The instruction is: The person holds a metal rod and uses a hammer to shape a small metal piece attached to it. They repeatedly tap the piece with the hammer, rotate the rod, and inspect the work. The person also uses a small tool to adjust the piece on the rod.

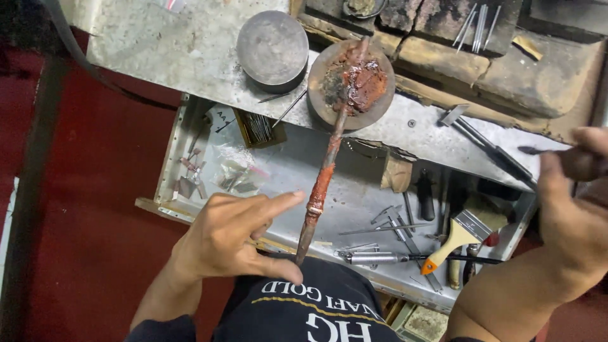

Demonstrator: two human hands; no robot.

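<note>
metal bench [190, 44] | open drawer [354, 190] | left hand [234, 237] pinching stick [323, 183] | right hand [570, 190] gripping tool [538, 151]

Stick [326, 168]: wooden, rough, coated midway in matt reddish-orange wax-like material, with a bright metal band set in it. Round block [272, 47]: dull grey metal, smooth. Round dish [320, 88]: rusty brown, crusted with rough red residue. Drawer [285, 171]: scuffed sheet metal, matt. Brush [462, 234]: pale varnished wood handle, orange tip, shiny metal ferrule. Bench top [544, 76]: worn, pitted wood.
</note>
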